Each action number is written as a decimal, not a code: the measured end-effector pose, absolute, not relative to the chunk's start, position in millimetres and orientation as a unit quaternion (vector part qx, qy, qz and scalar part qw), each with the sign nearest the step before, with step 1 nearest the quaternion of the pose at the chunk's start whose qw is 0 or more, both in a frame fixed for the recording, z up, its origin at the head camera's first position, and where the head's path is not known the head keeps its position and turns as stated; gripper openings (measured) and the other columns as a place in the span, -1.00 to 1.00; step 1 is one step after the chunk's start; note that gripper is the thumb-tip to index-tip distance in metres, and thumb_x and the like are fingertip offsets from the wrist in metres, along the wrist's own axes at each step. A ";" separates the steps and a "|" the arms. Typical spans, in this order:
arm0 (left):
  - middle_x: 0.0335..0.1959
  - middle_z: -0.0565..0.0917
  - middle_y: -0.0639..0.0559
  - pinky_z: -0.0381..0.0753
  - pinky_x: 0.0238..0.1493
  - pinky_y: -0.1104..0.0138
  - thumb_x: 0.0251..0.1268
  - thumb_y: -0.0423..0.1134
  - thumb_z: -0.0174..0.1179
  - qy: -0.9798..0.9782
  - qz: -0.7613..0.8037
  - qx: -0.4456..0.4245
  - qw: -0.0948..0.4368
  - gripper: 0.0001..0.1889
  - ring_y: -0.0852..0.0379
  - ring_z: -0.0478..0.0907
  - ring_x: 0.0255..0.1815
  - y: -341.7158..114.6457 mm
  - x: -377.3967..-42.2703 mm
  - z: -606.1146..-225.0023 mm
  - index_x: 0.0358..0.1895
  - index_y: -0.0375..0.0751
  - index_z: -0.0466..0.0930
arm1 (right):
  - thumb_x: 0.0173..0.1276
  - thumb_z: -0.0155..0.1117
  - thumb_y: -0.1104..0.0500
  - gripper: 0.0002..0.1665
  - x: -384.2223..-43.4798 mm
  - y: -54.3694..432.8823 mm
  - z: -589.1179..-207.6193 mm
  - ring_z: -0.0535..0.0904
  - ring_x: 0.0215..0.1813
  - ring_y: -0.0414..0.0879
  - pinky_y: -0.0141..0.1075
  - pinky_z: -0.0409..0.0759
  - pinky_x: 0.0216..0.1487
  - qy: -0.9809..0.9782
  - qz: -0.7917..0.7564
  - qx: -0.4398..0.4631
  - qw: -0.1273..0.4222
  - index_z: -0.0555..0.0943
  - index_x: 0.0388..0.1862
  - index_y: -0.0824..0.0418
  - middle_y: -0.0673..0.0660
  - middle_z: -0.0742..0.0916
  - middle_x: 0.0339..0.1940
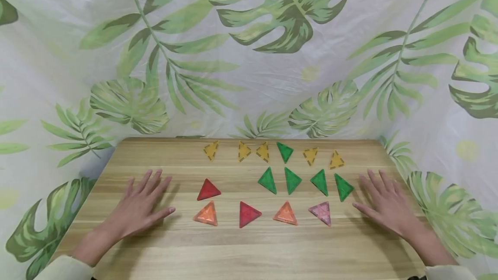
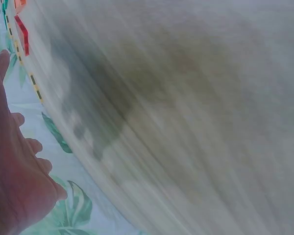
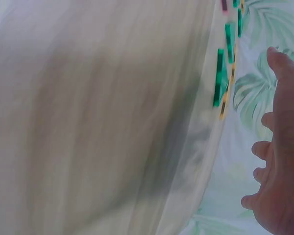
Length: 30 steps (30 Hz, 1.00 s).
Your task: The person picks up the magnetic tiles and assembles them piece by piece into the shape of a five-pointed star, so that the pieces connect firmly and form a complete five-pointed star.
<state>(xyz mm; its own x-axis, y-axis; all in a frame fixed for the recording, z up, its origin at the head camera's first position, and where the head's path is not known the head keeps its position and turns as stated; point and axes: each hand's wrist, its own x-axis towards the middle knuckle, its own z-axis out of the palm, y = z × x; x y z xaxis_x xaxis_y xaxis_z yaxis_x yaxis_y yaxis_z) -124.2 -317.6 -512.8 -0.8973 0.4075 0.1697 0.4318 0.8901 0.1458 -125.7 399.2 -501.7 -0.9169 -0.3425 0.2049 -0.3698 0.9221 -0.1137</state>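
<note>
Triangular tiles lie spread over the wooden table in the head view. Several yellow ones with dark dashed edges, such as this yellow triangle tile [image 1: 310,156], form the back row with one green triangle tile [image 1: 285,152]. More green tiles lie in front of it at the right. Nearer are red triangle tiles [image 1: 249,214], orange triangle tiles [image 1: 285,213] and a purple triangle tile [image 1: 321,213]. My left hand [image 1: 135,208] hovers palm down, fingers spread, left of the tiles, holding nothing. My right hand [image 1: 391,204] hovers likewise at the right, nearest a green triangle tile [image 1: 343,187].
The wooden table [image 1: 256,254] ends at a back edge against a leaf-patterned cloth [image 1: 249,85], which also hangs on both sides. In both wrist views the hands' shadows fall on the tabletop.
</note>
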 end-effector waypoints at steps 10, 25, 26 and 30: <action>0.67 0.19 -0.33 -0.18 0.59 -0.42 0.43 0.34 0.21 -0.962 -0.089 -0.248 0.063 -0.08 -0.39 0.04 0.69 -294.4 -138.7 -502.5 0.67 -0.14 0.24 | 0.41 0.36 -0.33 0.07 -140.3 361.1 -494.3 0.09 0.66 0.47 0.42 -0.04 0.61 -0.966 0.075 0.229 0.095 0.27 0.69 0.20 0.40 0.32 0.66; 0.68 0.22 -0.25 0.06 0.59 -0.34 0.40 0.25 0.32 -0.942 -0.121 -0.303 0.072 -0.13 -0.37 0.17 0.64 -276.9 -162.7 -502.5 0.62 -0.16 0.33 | 0.42 0.26 -0.45 0.12 -154.1 283.7 -491.5 0.13 0.68 0.39 0.37 0.19 0.55 -0.940 0.059 0.325 0.089 0.27 0.69 0.22 0.31 0.28 0.71; 0.68 0.23 -0.25 0.06 0.59 -0.33 0.39 0.24 0.33 -0.940 -0.127 -0.308 0.068 -0.12 -0.37 0.17 0.64 -276.7 -164.3 -502.3 0.62 -0.17 0.33 | 0.42 0.26 -0.45 0.13 -154.7 278.1 -491.7 0.10 0.69 0.38 0.37 0.17 0.56 -0.939 0.063 0.329 0.083 0.24 0.70 0.21 0.30 0.26 0.72; 0.68 0.23 -0.24 0.00 0.64 -0.26 0.38 0.22 0.36 -0.932 -0.146 -0.328 0.042 -0.10 -0.36 0.14 0.66 -275.6 -172.1 -501.8 0.63 -0.18 0.31 | 0.43 0.27 -0.44 0.15 -156.2 255.3 -495.3 0.03 0.73 0.31 0.36 0.15 0.59 -0.932 0.077 0.347 0.065 0.19 0.73 0.18 0.25 0.23 0.73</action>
